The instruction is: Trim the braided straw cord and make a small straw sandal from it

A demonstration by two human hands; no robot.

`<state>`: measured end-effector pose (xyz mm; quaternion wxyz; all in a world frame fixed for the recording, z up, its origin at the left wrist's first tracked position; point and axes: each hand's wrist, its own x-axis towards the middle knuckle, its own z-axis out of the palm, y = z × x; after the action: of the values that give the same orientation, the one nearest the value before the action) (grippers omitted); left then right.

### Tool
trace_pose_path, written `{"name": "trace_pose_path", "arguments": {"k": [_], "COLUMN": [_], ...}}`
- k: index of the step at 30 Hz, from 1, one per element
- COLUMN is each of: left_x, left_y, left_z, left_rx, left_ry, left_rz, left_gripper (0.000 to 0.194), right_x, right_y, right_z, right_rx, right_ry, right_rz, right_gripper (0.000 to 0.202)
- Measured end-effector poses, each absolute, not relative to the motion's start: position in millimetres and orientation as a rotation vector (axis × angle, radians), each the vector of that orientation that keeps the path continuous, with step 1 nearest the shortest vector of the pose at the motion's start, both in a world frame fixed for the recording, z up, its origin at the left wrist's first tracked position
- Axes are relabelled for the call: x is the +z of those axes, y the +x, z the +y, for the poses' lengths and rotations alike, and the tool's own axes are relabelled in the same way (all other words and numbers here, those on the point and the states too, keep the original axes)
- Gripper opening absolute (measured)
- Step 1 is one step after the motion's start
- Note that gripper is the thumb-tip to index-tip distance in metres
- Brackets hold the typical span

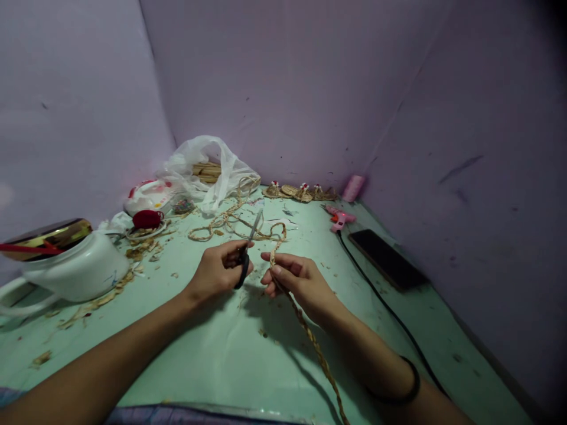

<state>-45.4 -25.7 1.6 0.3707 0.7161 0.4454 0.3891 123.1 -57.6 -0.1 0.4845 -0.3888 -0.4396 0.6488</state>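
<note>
My left hand (221, 267) is closed around the dark handles of a pair of scissors (256, 226), whose blades point up and away from me. Just to the right, my right hand (297, 276) pinches a braided straw cord (315, 343) between thumb and fingers. One end of the cord curls above the fingers; the other runs down past my wrist and out of the lower edge. The scissors and the cord are apart. More braided cord (201, 234) lies looped on the green tabletop (199, 360) beyond my hands.
At the back stand a plastic bag (225, 168) with straw strips and several small woven hats (302, 192). A pink glue gun (341, 218), its black cable, and a phone (387, 258) lie right. A white pot (82, 268) and straw scraps (113, 293) are left. Walls enclose the table.
</note>
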Motion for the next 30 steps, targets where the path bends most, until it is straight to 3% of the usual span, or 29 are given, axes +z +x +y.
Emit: {"name": "trace_pose_path", "arguments": {"k": [4, 7, 21, 30], "left_x": [1.1, 3.4, 4.6, 2.3], "left_y": [-60.7, -67.1, -68.2, -70.7], "left_z": [-21.8, -18.0, -14.0, -11.6], "left_rx": [0.977, 0.884, 0.529, 0.593], "left_ry": [2.709, 2.949, 3.089, 2.935], "left_rz": [0.999, 1.021, 1.011, 0.957], "left_gripper": [0.047, 0.052, 0.055, 0.051], "right_x": [3.5, 4.7, 7.9, 7.5], "right_y": [128.4, 131.9, 131.5, 130.4], "right_z": [-55.3, -54.1, -56.6, -55.7], "right_rx": [1.442, 1.365, 1.437, 1.417], "right_ry": [-1.026, -1.046, -1.098, -1.041], "right_rz": [-1.088, -1.139, -1.166, -1.141], "right_gripper": [0.023, 0.014, 0.023, 0.016]}}
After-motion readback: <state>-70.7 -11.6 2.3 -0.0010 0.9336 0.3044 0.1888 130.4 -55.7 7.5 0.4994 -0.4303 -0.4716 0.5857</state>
